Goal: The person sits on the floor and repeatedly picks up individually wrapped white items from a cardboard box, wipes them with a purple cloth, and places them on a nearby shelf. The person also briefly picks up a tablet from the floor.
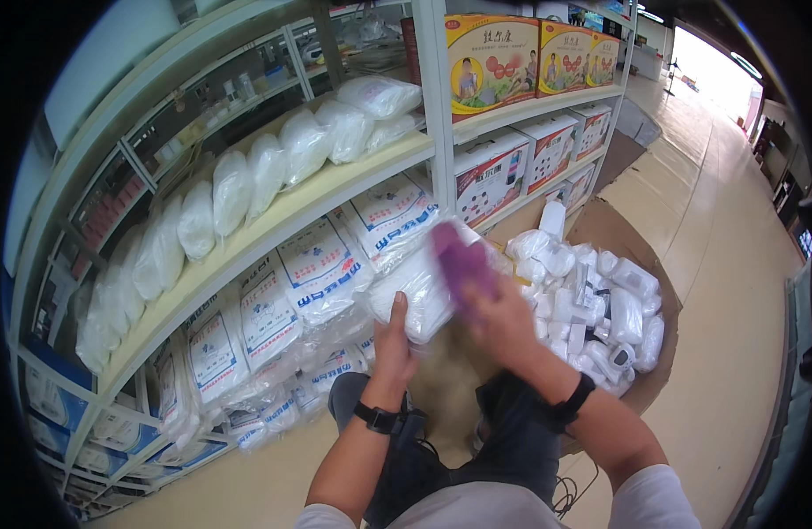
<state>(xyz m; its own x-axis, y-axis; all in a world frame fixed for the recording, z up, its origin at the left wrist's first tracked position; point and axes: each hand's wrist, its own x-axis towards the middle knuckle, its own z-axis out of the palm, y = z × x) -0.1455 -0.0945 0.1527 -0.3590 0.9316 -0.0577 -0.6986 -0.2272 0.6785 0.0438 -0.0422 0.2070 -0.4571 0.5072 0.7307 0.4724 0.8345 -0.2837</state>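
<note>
My left hand (396, 344) grips the near end of a clear plastic package with white contents (412, 291), its thumb on top. My right hand (502, 317) holds a purple cloth (462, 264) against or just over the package's right side; both the hand and the cloth are motion-blurred, so contact cannot be told. Behind the package, printed plastic-wrapped packs (323, 264) stand in a row on the lower shelf.
White plastic-wrapped bundles (231, 192) line the shelf (280, 221) at left. Printed cartons (492, 66) fill the shelves ahead. To my right, a large open cardboard box (670, 291) holds many small white wrapped packages (627, 317). A cable (568, 496) lies on the floor.
</note>
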